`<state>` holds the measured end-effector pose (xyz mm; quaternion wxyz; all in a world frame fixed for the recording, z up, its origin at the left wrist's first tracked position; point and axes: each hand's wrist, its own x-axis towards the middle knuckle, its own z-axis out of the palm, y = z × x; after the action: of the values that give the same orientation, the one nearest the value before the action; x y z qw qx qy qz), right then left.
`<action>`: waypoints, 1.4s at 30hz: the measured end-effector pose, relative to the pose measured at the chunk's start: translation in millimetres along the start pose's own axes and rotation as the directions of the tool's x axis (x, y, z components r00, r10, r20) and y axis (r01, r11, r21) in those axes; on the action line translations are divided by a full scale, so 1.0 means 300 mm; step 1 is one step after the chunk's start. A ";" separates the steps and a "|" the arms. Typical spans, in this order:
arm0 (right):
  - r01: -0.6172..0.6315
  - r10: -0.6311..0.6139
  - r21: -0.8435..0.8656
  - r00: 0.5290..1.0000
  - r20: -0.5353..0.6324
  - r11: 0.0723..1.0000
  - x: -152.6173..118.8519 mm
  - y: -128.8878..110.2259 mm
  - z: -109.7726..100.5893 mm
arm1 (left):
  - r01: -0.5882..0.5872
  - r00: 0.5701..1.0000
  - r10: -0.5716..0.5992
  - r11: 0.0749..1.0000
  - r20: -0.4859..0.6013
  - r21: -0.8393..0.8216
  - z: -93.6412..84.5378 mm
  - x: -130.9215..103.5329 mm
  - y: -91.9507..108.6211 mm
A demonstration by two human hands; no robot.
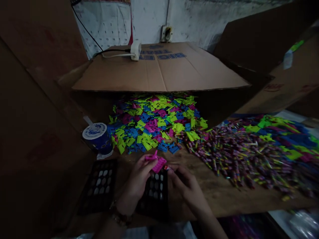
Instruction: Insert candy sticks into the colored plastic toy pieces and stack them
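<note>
A pink plastic piece (159, 164) is held between the thumb and fingers of my left hand (140, 176). Just right of it, my right hand (185, 182) pinches a small red and white item (167, 168) close to the pink piece's right edge. Under my hands lies a black tray (156, 191) with pale oval spots; a second such tray (101, 182) is to the left. Behind my hands spreads a pile of green, blue and pink plastic pieces (154, 122). Many small, thin multicoloured items (231, 149) are heaped to the right.
A blue cup (98, 139) with a white lid stands left of the pile. An open cardboard box (161, 73) overhangs the pieces, with a white power adapter (136, 50) on its flap. More coloured pieces (286, 132) lie at the far right of the wooden table (209, 192).
</note>
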<state>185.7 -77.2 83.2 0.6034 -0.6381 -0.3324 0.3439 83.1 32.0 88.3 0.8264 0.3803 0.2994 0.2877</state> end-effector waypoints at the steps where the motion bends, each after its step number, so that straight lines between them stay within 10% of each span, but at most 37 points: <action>1: -0.008 0.008 0.006 1.000 -0.003 1.000 -0.002 0.001 0.004 | -0.002 1.000 0.002 1.000 -0.027 -0.001 -0.002 -0.005 0.000; 15: -0.152 0.099 0.240 0.971 0.220 0.959 -0.042 -0.017 -0.009 | 0.126 0.990 -0.130 0.988 0.047 0.093 -0.028 -0.069 0.034; 23: -0.112 0.095 0.152 0.989 0.113 0.982 -0.046 -0.011 0.006 | -0.074 0.994 0.097 0.930 -0.048 0.360 -0.024 -0.072 0.008; 34: -0.301 0.281 0.397 0.953 0.109 0.867 -0.075 0.107 -0.003 | 0.207 0.978 -0.199 0.955 -0.057 0.210 -0.046 -0.018 -0.096; 42: -0.319 0.343 0.411 0.939 0.017 0.854 -0.128 0.170 -0.026 | 0.026 0.999 -0.038 0.911 0.020 0.411 -0.014 -0.029 -0.110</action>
<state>171.8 -116.1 34.0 0.6640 -0.5554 -0.1214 0.4856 82.5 9.8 62.1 0.7367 0.5443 0.3480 0.1997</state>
